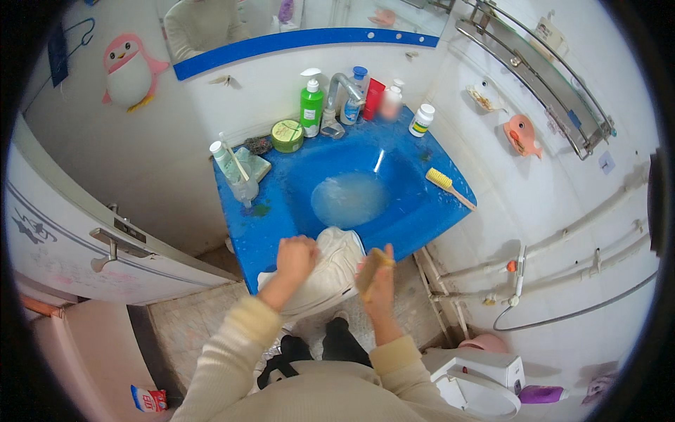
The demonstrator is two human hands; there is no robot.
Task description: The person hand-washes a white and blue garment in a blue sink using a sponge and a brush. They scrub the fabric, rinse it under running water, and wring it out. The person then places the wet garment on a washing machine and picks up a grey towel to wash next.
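Note:
A wet white cloth or garment (335,258) lies over the front edge of the blue washbasin (406,232) and hangs down in front. My left hand (297,258) is closed on the cloth's left part, at the counter's edge. In my right hand (381,279), just right of the cloth, is a tan, flat block, perhaps a bar of soap (373,271); it is slightly blurred. Cloudy water (350,199) stands in the bowl. A wooden-handled brush with yellow bristles (440,179) rests bristles up on the basin's right rim.
Behind the bowl stand a metal faucet (340,100), a green pump bottle (311,108), a round green tub (287,136) and a white bottle (422,120). A cup with a toothbrush (244,184) is at the left. A door (105,227) stands left, a toilet (474,390) lower right.

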